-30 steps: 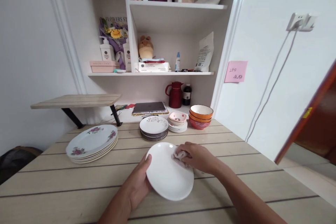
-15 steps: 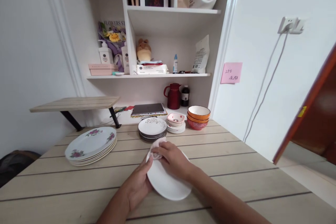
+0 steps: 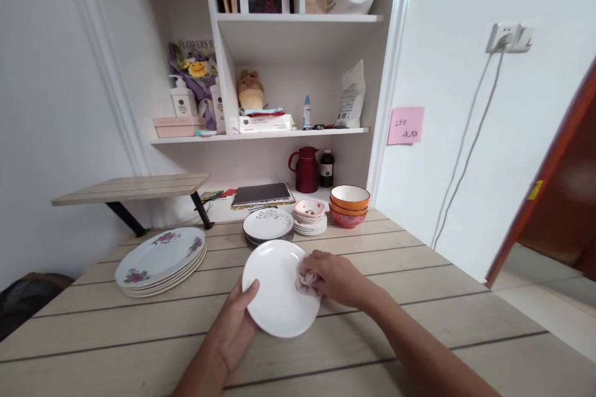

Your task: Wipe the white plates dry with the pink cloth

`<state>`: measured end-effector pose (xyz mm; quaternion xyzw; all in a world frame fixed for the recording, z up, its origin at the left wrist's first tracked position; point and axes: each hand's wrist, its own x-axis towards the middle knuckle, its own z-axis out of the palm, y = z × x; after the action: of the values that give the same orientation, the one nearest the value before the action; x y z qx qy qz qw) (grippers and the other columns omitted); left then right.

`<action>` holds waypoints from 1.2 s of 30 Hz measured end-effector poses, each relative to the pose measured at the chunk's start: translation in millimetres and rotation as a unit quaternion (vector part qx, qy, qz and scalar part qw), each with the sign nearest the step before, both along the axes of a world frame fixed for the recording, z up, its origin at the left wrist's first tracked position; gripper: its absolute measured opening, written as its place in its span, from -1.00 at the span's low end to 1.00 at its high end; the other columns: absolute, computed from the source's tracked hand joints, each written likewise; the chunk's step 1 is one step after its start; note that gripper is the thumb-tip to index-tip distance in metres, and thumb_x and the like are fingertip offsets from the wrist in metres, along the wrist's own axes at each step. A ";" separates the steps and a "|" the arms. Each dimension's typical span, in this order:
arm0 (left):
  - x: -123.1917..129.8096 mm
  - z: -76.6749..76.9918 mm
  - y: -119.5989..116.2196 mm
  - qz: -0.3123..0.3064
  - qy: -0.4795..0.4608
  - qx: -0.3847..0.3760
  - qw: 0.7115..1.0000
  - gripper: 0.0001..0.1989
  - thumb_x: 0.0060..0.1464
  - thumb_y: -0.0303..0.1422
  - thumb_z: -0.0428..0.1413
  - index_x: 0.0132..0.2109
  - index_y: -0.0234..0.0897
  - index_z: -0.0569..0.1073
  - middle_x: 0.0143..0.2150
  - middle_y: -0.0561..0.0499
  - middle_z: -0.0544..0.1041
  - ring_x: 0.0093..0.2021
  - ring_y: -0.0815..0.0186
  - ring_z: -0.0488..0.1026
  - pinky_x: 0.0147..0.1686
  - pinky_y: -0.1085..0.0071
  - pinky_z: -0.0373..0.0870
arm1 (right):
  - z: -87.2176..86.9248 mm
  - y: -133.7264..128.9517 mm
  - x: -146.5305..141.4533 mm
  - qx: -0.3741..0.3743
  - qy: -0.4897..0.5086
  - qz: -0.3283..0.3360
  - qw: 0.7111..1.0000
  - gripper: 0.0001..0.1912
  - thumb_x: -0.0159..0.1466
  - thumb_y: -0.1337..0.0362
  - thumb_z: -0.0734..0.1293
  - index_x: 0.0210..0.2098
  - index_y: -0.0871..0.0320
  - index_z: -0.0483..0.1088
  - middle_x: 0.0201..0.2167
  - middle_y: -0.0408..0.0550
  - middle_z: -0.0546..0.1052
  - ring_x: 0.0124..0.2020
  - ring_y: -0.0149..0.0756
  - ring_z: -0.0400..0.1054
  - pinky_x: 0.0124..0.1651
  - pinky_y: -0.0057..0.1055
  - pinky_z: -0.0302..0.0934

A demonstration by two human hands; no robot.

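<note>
A plain white plate point(image 3: 277, 291) is held tilted up above the near middle of the wooden table. My left hand point(image 3: 239, 316) grips its left rim, thumb on the upper face and the other fingers out of sight underneath. My right hand point(image 3: 335, 276) is closed on a crumpled pale cloth point(image 3: 306, 279), which presses against the plate's right edge. Just behind the plate stands a stack of dark-rimmed floral plates point(image 3: 267, 224), partly covered by it.
Oval flowered plates point(image 3: 161, 257) are stacked at left, near a small raised shelf point(image 3: 135, 186). At the back are small white dishes point(image 3: 310, 226), a square pink-patterned bowl point(image 3: 309, 209), stacked orange and red bowls point(image 3: 349, 205), a closed laptop point(image 3: 262, 193) and a dark red jug point(image 3: 306, 170).
The cloth in my right hand has moved from the plate's upper left to its right edge. The plate has shifted up and left, and its face is now largely uncovered.
</note>
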<state>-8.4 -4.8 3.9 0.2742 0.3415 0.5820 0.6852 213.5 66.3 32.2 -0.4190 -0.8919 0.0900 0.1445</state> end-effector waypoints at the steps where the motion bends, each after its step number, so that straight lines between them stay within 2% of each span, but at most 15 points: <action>1: -0.7 -0.6 0.4 -0.004 -0.002 0.004 1.000 -0.32 0.07 -0.34 0.17 0.30 -0.20 0.12 0.15 -0.19 0.46 0.06 0.09 0.45 0.08 0.17 0.32 | 2.3 -2.9 3.7 -0.010 -0.009 0.033 0.999 -0.70 0.08 0.43 0.29 -0.20 0.03 0.43 -0.20 -0.10 0.48 -0.23 -0.27 0.35 -0.26 -0.45 0.08; 5: -1.6 -3.6 2.9 -0.023 -0.022 0.010 0.999 -0.34 0.11 -0.31 0.13 0.32 -0.16 0.09 0.14 -0.18 0.46 0.05 0.10 0.46 0.08 0.16 0.32 | 2.0 -18.1 -1.8 -0.049 0.002 0.170 0.984 -0.71 0.07 0.43 0.30 -0.23 0.02 0.45 -0.22 -0.14 0.48 -0.20 -0.27 0.35 -0.22 -0.46 0.10; 8: -0.7 -5.9 5.5 -0.041 -0.024 -0.004 0.999 -0.36 0.12 -0.26 0.11 0.31 -0.23 0.11 0.09 -0.22 0.50 0.03 0.07 0.47 0.07 0.15 0.33 | -8.0 -23.0 -23.9 -0.056 0.075 0.219 0.971 -0.66 0.13 0.46 0.27 -0.16 0.01 0.45 -0.17 -0.13 0.46 -0.16 -0.32 0.34 -0.16 -0.48 0.14; 10: 0.3 -7.1 7.1 -0.055 -0.021 -0.015 0.998 -0.37 0.13 -0.24 0.10 0.30 -0.30 0.14 0.06 -0.24 0.52 0.02 0.06 0.48 0.07 0.15 0.32 | -15.8 -18.8 -40.3 -0.019 0.119 0.197 0.973 -0.65 0.16 0.46 0.25 -0.12 0.02 0.45 -0.15 -0.09 0.44 -0.13 -0.31 0.33 -0.10 -0.46 0.14; 13: 1.4 -7.7 8.2 -0.048 -0.012 -0.017 0.999 -0.38 0.12 -0.26 0.11 0.28 -0.32 0.16 0.04 -0.23 0.54 0.02 0.08 0.48 0.08 0.18 0.31 | -23.1 -2.7 -54.8 0.071 0.111 0.110 0.985 -0.67 0.19 0.41 0.27 -0.08 -0.01 0.46 -0.19 -0.04 0.45 -0.12 -0.22 0.29 -0.05 -0.35 0.11; 15: 1.8 -7.3 7.5 -0.036 -0.006 -0.018 0.999 -0.38 0.11 -0.27 0.12 0.28 -0.30 0.17 0.04 -0.21 0.54 0.03 0.10 0.47 0.09 0.20 0.30 | -23.6 8.8 -52.8 0.095 0.094 0.040 0.990 -0.69 0.24 0.35 0.26 -0.05 -0.02 0.45 -0.15 -0.01 0.44 -0.10 -0.19 0.28 -0.05 -0.32 0.10; 18: 1.5 -7.2 5.7 -0.034 -0.004 -0.025 0.999 -0.36 0.10 -0.25 0.13 0.29 -0.29 0.16 0.06 -0.22 0.52 0.05 0.08 0.46 0.10 0.17 0.29 | -18.8 16.3 -34.1 0.076 0.061 -0.030 0.995 -0.70 0.26 0.31 0.23 -0.04 0.00 0.44 -0.13 0.02 0.43 -0.10 -0.18 0.28 -0.10 -0.34 0.10; 21: 1.1 -8.8 4.9 -0.043 -0.010 -0.024 0.999 -0.34 0.10 -0.22 0.12 0.30 -0.29 0.13 0.07 -0.24 0.51 0.07 0.06 0.45 0.11 0.13 0.27 | -9.7 8.6 -9.6 0.014 0.019 -0.002 1.000 -0.69 0.16 0.38 0.26 -0.12 0.03 0.45 -0.18 -0.04 0.46 -0.19 -0.24 0.33 -0.20 -0.42 0.10; 24: 1.5 -10.1 5.2 -0.044 -0.018 -0.026 0.999 -0.32 0.11 -0.20 0.11 0.31 -0.26 0.11 0.08 -0.22 0.51 0.09 0.07 0.43 0.13 0.13 0.23 | -0.3 -7.8 2.8 -0.060 -0.009 0.105 0.993 -0.73 0.07 0.40 0.29 -0.24 0.03 0.46 -0.27 -0.14 0.49 -0.26 -0.29 0.35 -0.23 -0.45 0.11; 27: 2.3 -9.8 6.0 -0.064 -0.037 -0.033 0.997 -0.33 0.11 -0.12 0.07 0.30 -0.30 0.15 0.08 -0.22 0.51 0.12 0.06 0.40 0.16 0.14 0.19 | 2.6 -23.5 -7.9 -0.108 0.019 0.197 0.974 -0.71 0.07 0.42 0.31 -0.23 0.02 0.46 -0.25 -0.18 0.49 -0.22 -0.30 0.35 -0.18 -0.47 0.14; 29: 2.5 -9.6 6.8 -0.100 -0.061 -0.027 0.993 -0.29 0.10 0.01 -0.01 0.27 -0.36 0.21 0.08 -0.25 0.50 0.14 0.05 0.38 0.17 0.15 0.17 | -1.2 -29.9 -25.5 -0.108 0.067 0.227 0.966 -0.66 0.08 0.44 0.29 -0.17 0.01 0.46 -0.20 -0.16 0.48 -0.18 -0.32 0.35 -0.14 -0.49 0.15; 32: 2.3 -11.3 8.9 -0.136 -0.088 -0.013 0.987 -0.18 0.04 0.16 -0.14 0.22 -0.39 0.28 0.07 -0.26 0.51 0.16 0.04 0.36 0.18 0.17 0.15 | -12.8 -30.0 -55.1 -0.051 0.128 0.196 0.971 -0.63 0.11 0.48 0.26 -0.13 0.02 0.44 -0.16 -0.12 0.43 -0.19 -0.34 0.33 -0.12 -0.48 0.16; 36: 1.8 -18.1 12.0 -0.112 -0.089 0.000 0.990 -0.16 0.00 0.18 -0.13 0.24 -0.36 0.25 0.08 -0.27 0.50 0.15 0.05 0.36 0.19 0.16 0.13 | -25.8 -13.3 -74.7 0.053 0.136 0.097 0.984 -0.64 0.20 0.43 0.24 -0.06 -0.02 0.43 -0.15 -0.06 0.41 -0.14 -0.26 0.30 -0.07 -0.38 0.15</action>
<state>-6.6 7.2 -14.3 0.2576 0.2462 0.5232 0.7741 138.8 53.0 6.4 -0.3058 -0.9039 0.1120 0.2772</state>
